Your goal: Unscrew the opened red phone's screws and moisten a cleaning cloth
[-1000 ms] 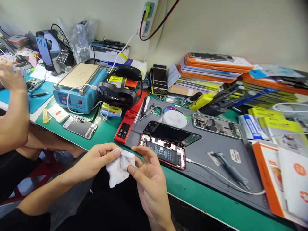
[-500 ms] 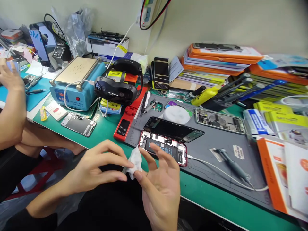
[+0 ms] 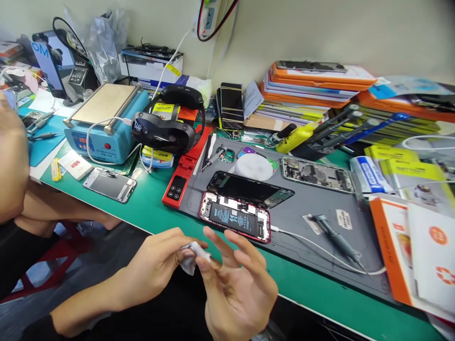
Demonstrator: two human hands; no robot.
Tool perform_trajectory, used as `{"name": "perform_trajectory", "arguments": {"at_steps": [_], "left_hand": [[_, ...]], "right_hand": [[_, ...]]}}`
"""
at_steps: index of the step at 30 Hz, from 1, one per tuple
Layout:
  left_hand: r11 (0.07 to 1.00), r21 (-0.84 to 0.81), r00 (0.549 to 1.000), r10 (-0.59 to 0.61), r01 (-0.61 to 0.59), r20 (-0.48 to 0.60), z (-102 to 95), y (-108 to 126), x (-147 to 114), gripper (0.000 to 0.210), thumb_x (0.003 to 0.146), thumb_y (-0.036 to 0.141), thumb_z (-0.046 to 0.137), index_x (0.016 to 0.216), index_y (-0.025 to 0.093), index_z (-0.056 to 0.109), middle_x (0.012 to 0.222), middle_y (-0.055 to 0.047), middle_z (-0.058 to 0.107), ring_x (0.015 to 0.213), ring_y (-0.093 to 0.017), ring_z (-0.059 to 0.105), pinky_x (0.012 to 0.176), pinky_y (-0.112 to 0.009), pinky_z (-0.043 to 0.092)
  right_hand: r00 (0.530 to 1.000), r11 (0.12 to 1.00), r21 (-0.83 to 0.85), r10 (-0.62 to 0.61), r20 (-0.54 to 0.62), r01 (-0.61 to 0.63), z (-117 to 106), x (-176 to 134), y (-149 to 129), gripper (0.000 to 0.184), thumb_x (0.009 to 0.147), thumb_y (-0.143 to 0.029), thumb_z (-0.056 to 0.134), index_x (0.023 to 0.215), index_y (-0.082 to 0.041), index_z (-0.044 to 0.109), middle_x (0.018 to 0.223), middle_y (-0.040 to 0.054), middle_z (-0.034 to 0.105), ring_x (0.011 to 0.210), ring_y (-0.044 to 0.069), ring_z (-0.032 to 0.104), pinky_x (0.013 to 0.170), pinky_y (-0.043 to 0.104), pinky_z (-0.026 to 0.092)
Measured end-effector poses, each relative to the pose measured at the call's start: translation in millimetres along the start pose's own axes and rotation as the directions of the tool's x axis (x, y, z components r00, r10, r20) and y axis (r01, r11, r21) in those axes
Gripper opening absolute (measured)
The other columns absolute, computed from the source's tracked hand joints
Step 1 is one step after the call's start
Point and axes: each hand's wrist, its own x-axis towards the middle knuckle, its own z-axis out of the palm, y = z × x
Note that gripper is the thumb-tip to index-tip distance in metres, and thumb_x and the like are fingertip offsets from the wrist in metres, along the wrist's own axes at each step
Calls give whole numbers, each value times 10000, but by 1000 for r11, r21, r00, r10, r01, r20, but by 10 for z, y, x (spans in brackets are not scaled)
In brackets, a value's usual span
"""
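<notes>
My left hand pinches a crumpled white wipe that looks like thin tissue. Thumb and index finger of my right hand close on the wipe's right end, while its other fingers stand spread. Both hands hover in front of the bench edge. Beyond them lies an opened red phone with its battery and inner parts bare. Its dark screen is tilted up behind it, and a white cable is plugged into its right end.
A grey work mat carries a screwdriver, a white round puck and another opened phone. To the left are a blue heating machine, a black headset and a loose screen. Another person's arm is at far left.
Both hands have drawn together at the wipe, which is now folded smaller between the fingers. My right fingers have moved clear of the red phone. The view has shifted slightly right.
</notes>
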Motion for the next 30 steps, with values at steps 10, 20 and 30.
{"name": "perform_trajectory", "arguments": {"at_steps": [10, 20, 30], "left_hand": [[981, -107, 987, -162, 160, -15, 189, 103, -53, 552, 1240, 475, 348, 1020, 193, 768, 873, -24, 644, 815, -145, 600, 783, -249, 524], [976, -131, 970, -192, 174, -146, 135, -50, -69, 343, 1082, 538, 751, 960, 228, 836, 844, -19, 794, 742, -129, 744, 681, -181, 573], [997, 7, 995, -74, 74, -73, 154, -267, -61, 219, 1095, 391, 685, 933, 298, 801, 821, 15, 784, 730, -148, 801, 710, -137, 650]], "right_hand": [[953, 925, -259, -299, -46, 277, 63, -91, 212, 949, 882, 225, 672, 1615, -372, 587, 1418, 33, 639, 1156, 198, 840, 901, 340, 791], [973, 974, 33, 227, -45, -226, 112, -169, -37, 289, 1175, -287, 618, 1459, -337, 627, 1207, 59, 624, 1018, 187, 816, 807, 313, 747], [999, 996, -91, -15, 36, 18, -30, -232, 249, 507, 1100, -194, 732, 1549, -395, 611, 1220, 73, 741, 1120, 235, 827, 939, 384, 754]]}}
